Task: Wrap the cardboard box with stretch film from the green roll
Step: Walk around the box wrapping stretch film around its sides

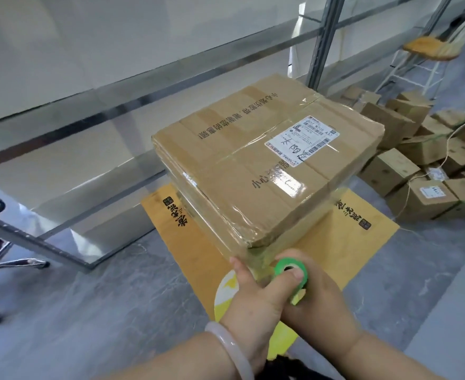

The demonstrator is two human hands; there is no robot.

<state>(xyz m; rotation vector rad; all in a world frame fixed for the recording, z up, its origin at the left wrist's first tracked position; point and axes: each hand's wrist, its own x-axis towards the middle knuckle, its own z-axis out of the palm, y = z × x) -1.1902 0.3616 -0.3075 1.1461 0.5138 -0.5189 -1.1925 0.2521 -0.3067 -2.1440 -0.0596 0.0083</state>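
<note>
One box [253, 160], film over it, stands on one flat cardboard sheet [363, 242]. One green roll [283, 263] sits at its near corner between two hands: left hand [253, 294] thumb pressing its end, right hand [321, 294] curled around it.

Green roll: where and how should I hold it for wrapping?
Probably by its hollow core, from the ends. The green roll stands upright at the near corner of the box, top hole facing up: left hand thumb in from above, right hand cupping underneath, leaving the film side free to turn.
</note>
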